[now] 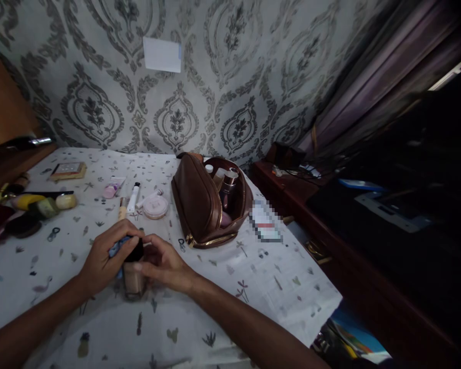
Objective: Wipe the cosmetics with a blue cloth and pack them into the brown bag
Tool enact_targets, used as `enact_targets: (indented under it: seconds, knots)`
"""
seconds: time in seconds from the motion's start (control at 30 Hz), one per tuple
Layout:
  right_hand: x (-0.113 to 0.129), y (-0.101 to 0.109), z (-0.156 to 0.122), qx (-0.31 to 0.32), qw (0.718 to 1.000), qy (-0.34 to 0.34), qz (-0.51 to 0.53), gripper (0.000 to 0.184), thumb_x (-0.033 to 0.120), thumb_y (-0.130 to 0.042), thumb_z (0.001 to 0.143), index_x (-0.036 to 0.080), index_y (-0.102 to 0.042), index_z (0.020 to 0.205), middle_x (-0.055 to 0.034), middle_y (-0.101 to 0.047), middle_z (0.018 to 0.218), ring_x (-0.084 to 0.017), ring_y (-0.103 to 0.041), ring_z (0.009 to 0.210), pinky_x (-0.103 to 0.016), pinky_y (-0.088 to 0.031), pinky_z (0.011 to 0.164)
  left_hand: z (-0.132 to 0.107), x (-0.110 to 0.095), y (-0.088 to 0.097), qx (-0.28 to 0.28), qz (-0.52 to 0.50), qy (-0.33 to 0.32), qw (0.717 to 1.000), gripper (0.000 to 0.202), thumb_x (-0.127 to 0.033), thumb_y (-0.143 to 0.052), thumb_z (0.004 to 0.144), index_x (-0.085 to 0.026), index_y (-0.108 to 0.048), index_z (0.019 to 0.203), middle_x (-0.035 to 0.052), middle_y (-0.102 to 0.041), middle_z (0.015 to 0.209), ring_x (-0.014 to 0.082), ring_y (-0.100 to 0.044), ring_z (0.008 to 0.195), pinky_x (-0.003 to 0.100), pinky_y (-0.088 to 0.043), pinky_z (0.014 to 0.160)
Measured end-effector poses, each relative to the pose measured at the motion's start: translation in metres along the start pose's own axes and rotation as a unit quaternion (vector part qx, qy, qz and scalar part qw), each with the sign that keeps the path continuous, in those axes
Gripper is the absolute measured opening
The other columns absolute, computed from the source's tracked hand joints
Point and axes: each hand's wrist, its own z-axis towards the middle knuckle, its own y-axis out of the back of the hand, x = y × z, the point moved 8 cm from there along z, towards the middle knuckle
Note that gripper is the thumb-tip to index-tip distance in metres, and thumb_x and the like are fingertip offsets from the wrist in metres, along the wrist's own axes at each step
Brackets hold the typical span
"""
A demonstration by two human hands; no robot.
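Low over the patterned cloth, a glass foundation bottle [133, 281] with beige contents and a black cap [135, 251] stands upright between my hands. My right hand [169, 266] is closed around the bottle's side, thumb across its front. My left hand [102, 259] is closed on a blue cloth [117, 247] and presses it against the cap and upper bottle. Just beyond my hands lie a round pink compact [155, 207], a white tube with a black cap [133, 197] and a beige tube [122, 209], partly hidden by my left hand.
An unzipped brown makeup bag [194, 197] with several bottles inside stands right of centre. Brushes and sponges [48, 207] lie at left, a palette [67, 170] at the back. Dark furniture [353, 266] borders the table's right edge; the wall [211, 77] rises behind.
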Motion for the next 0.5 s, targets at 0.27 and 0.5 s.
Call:
enact_targets:
  seconds: [0.27,0.5]
  knots:
    - [-0.006,-0.001,0.001,0.015,0.999,-0.024,0.023,0.072,0.053,-0.089,0.055,0.025,-0.049,0.107,0.0048,-0.059,0.084,-0.008,-0.054,0.058,-0.018,-0.047,0.047,-0.003,0.003,-0.001,0.009,-0.053,-0.003,0.999,0.032,-0.043,-0.044,0.098,-0.021,-0.067,0.094,0.0056,-0.067,0.088,0.0208,-0.063,0.082,0.031,-0.051,0.073]
    - [0.004,0.015,0.004,-0.088,0.996,0.015,0.004,0.059,0.043,-0.091,0.053,0.020,-0.061,0.099,0.0035,-0.060,0.084,-0.006,-0.051,0.060,-0.017,-0.040,0.049,-0.006,0.023,0.003,-0.047,-0.092,0.079,0.991,0.044,-0.058,-0.038,0.097,-0.023,-0.056,0.117,0.0091,-0.063,0.109,0.0246,-0.060,0.102,0.038,-0.051,0.089]
